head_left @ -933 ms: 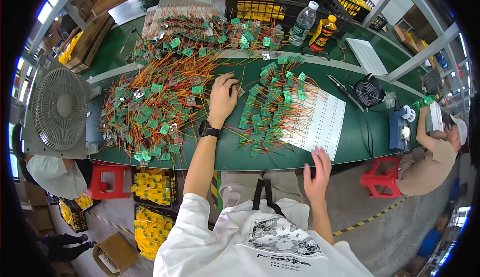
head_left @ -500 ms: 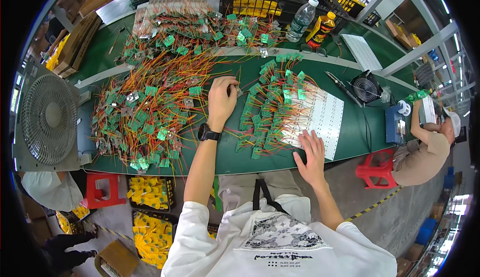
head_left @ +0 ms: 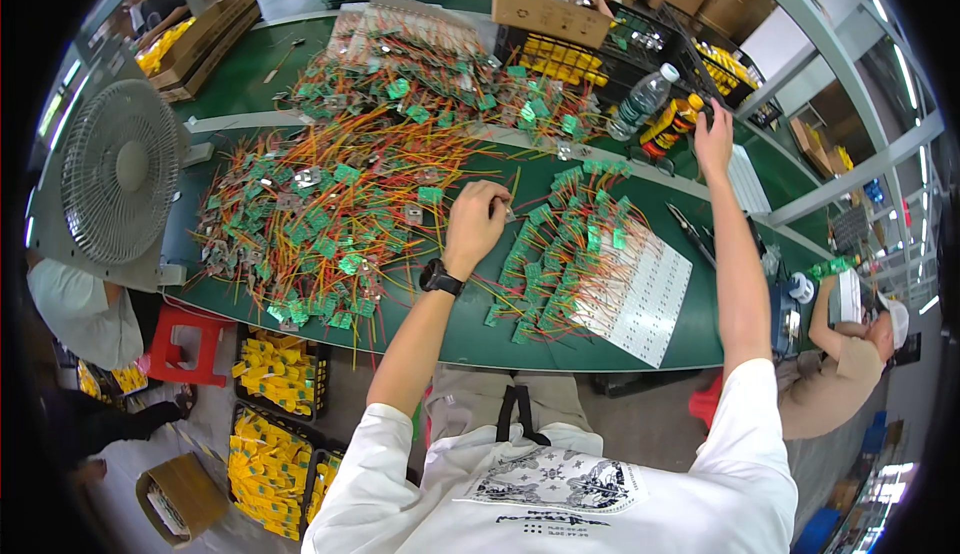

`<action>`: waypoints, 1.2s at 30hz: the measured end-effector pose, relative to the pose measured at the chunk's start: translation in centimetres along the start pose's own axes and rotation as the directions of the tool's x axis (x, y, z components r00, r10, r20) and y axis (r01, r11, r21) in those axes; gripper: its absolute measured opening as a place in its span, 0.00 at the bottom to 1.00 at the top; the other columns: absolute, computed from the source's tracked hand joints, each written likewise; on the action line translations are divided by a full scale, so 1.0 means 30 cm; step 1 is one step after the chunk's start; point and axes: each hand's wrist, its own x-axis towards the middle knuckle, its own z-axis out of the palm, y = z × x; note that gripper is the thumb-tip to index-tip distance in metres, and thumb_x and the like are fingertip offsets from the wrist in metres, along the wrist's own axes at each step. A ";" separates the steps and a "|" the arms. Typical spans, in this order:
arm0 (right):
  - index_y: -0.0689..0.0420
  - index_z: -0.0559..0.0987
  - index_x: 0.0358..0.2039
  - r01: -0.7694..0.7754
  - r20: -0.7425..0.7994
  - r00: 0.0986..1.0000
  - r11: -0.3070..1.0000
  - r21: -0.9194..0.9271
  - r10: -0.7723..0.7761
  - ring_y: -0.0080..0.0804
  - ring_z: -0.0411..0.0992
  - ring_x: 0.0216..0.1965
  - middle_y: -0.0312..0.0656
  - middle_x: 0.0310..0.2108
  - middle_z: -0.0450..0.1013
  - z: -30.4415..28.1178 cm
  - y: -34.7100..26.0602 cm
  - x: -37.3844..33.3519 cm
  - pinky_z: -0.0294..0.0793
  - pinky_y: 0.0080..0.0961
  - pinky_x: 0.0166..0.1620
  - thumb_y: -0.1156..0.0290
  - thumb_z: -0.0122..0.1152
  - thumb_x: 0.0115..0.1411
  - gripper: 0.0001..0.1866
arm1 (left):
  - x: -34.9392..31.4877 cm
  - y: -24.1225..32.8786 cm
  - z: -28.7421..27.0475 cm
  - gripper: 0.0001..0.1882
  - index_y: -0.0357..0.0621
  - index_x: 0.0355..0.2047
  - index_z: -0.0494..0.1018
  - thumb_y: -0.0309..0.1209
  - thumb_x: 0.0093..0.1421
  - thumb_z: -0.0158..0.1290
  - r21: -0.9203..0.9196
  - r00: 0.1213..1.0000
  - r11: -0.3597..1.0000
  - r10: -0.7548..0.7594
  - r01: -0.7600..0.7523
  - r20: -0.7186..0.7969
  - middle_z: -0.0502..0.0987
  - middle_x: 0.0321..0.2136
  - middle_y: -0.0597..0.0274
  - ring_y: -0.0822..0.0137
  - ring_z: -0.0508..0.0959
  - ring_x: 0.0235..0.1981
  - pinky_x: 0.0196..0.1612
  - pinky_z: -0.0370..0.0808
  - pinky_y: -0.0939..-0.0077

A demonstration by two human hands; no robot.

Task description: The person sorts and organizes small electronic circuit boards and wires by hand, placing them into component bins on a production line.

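Note:
My left hand [head_left: 476, 224], with a dark watch [head_left: 440, 277] on the wrist, is curled over the middle of the green table. Its fingers close near a small metallic bit that I cannot make out. To its left lies a big heap of small green circuit boards [head_left: 290, 224] with red and yellow wires. On its right, wired boards lie in rows [head_left: 545, 254] beside and over a white perforated panel [head_left: 645, 304]. My right hand [head_left: 714, 144] is stretched far forward, fingers apart, beside the yellow-capped drink bottle [head_left: 668, 132]; whether it touches the bottle is unclear.
A clear water bottle [head_left: 643, 104] stands left of the drink bottle. A soldering iron [head_left: 690, 229] lies right of the panel. A large fan [head_left: 120, 169] stands at the left edge. A seated co-worker [head_left: 840, 354] is at right. Yellow parts fill crates [head_left: 268, 469] below.
My right hand has left the white panel and reached forward to the drink bottle. My left hand stays curled at about the same place on the table. The view has shifted.

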 end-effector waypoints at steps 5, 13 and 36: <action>0.44 0.69 0.57 0.041 0.348 0.936 0.959 -0.280 0.062 0.54 0.72 0.47 0.49 0.53 0.69 0.088 -0.013 0.086 0.73 0.46 0.45 0.50 0.46 0.65 0.23 | -0.011 0.035 -0.056 0.06 0.36 0.34 0.75 0.20 0.56 0.52 -0.157 0.999 0.987 -0.023 0.018 -0.032 0.77 0.34 0.54 0.57 0.78 0.37 0.40 0.75 0.69; 0.49 0.67 0.50 -0.097 0.379 0.900 0.946 -0.310 0.216 0.62 0.73 0.43 0.58 0.39 0.76 0.114 0.039 0.128 0.72 0.53 0.43 0.46 0.47 0.63 0.23 | 0.004 0.708 -0.442 0.03 0.35 0.29 0.73 0.22 0.56 0.52 -0.846 0.937 0.451 0.315 -0.285 -0.148 0.77 0.31 0.51 0.58 0.77 0.30 0.34 0.75 0.65; 0.57 0.71 0.47 -0.317 0.133 0.919 0.897 -0.306 0.370 0.60 0.73 0.45 0.60 0.41 0.75 0.085 0.072 0.125 0.72 0.51 0.47 0.40 0.46 0.61 0.31 | -0.238 1.056 -0.574 0.17 0.54 0.49 0.69 0.36 0.60 0.54 -0.872 0.931 -0.373 0.055 -0.316 -0.361 0.80 0.41 0.59 0.61 0.75 0.48 0.56 0.64 0.62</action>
